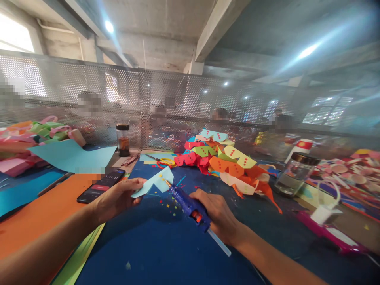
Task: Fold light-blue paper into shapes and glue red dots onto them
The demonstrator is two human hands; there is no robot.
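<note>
My left hand (pixel 118 196) pinches a light blue folded paper piece (pixel 154 182) and holds it just above the dark blue table (pixel 154 245). My right hand (pixel 215 213) is wrapped round a blue glue gun (pixel 190 206) with an orange trigger. The gun's metal tip touches the lower edge of the paper piece. A clear glue stick pokes out of the back of the gun, behind my right wrist. Small bits of coloured paper lie scattered on the table under the gun.
A pile of coloured paper shapes (pixel 225 158) lies behind the gun, with yellow-handled scissors (pixel 166 162) beside it. A phone (pixel 101 186) rests on orange paper (pixel 44 209) at left. A dark jar (pixel 123 138), a glass jar (pixel 293 174) and a pink device (pixel 326 229) stand nearby.
</note>
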